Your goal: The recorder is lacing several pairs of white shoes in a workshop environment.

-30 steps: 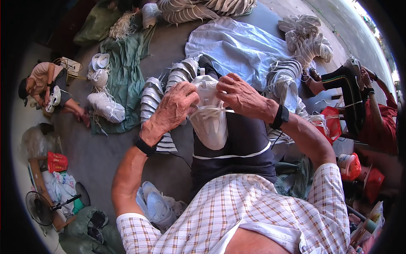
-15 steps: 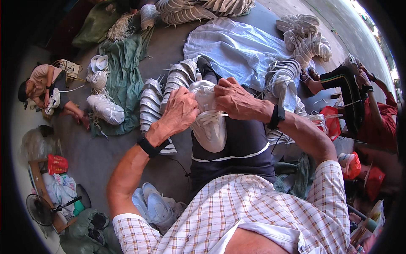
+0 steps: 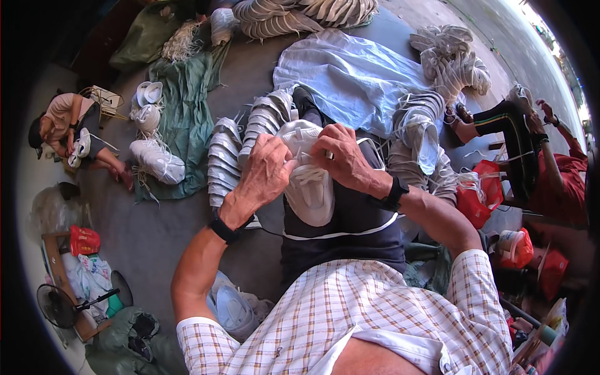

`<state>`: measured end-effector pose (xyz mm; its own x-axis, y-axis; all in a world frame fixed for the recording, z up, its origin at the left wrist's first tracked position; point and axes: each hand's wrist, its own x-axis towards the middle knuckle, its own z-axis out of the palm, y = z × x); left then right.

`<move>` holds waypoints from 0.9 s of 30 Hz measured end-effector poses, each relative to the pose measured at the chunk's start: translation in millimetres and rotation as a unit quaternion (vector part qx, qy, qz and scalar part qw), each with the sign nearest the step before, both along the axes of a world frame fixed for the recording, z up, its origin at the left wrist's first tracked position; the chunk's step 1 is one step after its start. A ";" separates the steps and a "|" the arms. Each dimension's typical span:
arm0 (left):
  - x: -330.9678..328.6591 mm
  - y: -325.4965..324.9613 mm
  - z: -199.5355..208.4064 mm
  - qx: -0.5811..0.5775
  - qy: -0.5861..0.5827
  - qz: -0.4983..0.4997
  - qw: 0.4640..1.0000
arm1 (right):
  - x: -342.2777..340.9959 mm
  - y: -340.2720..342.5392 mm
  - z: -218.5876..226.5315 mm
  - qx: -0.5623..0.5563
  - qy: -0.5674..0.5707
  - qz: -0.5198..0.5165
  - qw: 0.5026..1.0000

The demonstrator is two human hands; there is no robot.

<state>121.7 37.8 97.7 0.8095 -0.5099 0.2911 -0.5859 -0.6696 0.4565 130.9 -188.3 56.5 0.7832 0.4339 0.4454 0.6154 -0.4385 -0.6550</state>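
A white sneaker lies on my dark-trousered lap, its toe pointing toward me and its laces partly threaded. My left hand is closed at the left edge of the lacing, thumb and fingers pinching the shoe there. Over the right edge, my right hand is closed in a pinch on a white shoelace, whose loose part curves out beyond the knuckles. The fingertips are partly hidden. A white cord crosses my lap below the toe.
Rows of nested white shoes stand left of my legs, with more shoes at right. A pale blue sheet lies ahead. People sit at far left and far right, each handling a shoe. A fan stands at lower left.
My right hand has turned and lowered slightly over the lacing, and a lace loop now shows to its right. My left hand has moved slightly down, still at the shoe's left edge.
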 end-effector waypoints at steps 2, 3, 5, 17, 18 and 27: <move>-2.2 0.2 3.1 0.023 -0.008 -0.002 1.000 | -2.2 0.6 -2.9 -0.010 -0.024 0.003 1.000; -2.1 0.4 3.4 0.023 -0.009 0.000 1.000 | -3.3 4.7 -2.2 -0.011 -0.040 -0.002 0.999; -2.0 -1.1 2.8 0.022 0.058 0.043 0.997 | -4.3 10.1 -0.1 -0.014 -0.066 -0.008 0.998; -5.1 -15.9 -23.8 -0.308 0.224 0.227 0.896 | 5.5 5.9 13.6 -0.069 -0.063 -0.001 0.996; -4.6 -15.6 -23.8 -0.310 0.223 0.227 0.896 | 5.4 4.8 14.9 -0.112 -0.084 0.006 0.990; 1.0 -15.8 -33.0 -0.310 0.224 0.217 0.898 | 6.9 3.1 14.5 -0.133 -0.093 0.029 0.986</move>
